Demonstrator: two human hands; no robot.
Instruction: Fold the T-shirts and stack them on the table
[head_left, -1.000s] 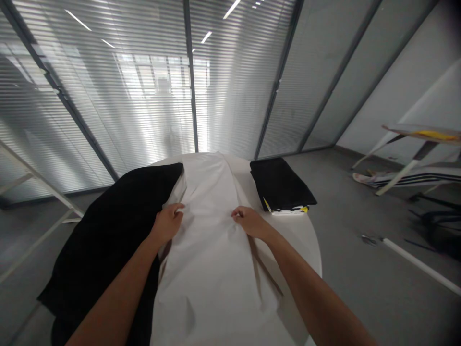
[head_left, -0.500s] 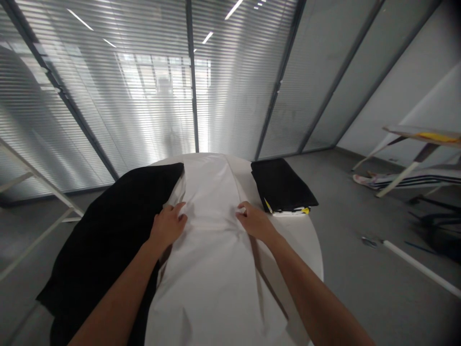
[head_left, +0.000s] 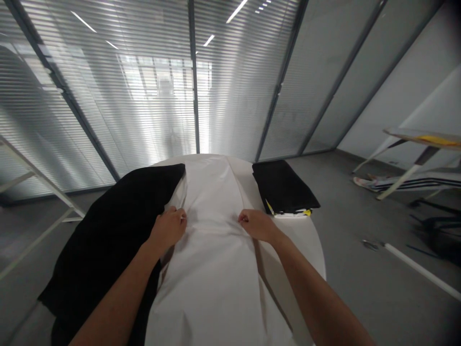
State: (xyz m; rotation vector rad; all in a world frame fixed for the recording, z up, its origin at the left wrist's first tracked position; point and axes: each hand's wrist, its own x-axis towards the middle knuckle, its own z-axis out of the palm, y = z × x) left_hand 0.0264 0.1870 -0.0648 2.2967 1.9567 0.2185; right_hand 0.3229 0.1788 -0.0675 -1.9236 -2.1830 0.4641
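A long piece of white cloth (head_left: 212, 269) runs down the middle of a round white table (head_left: 309, 259), its lower end spreading toward me. On its left edge my left hand (head_left: 169, 228) is closed, pinching the fabric. At the right edge my right hand (head_left: 257, 225) pinches the cloth in the same way, level with the left. Shallow creases cross the fabric between the two hands. Black cloth (head_left: 108, 240) lies to the left, partly under my left forearm, and drapes over the table's side. Whether the white cloth is a garment I cannot tell.
Folded black cloth (head_left: 284, 185) with white and yellow edges sits at the table's right. A white pole (head_left: 421, 271) lies on the floor. Farther right stands another table (head_left: 425, 137), a person's striped trouser leg (head_left: 414, 181) beneath it. A white frame (head_left: 43, 178) rises at left.
The fingers of both hands have closed from a looser, more spread pose into pinches on the white cloth's edges. The black cloths stay in place.
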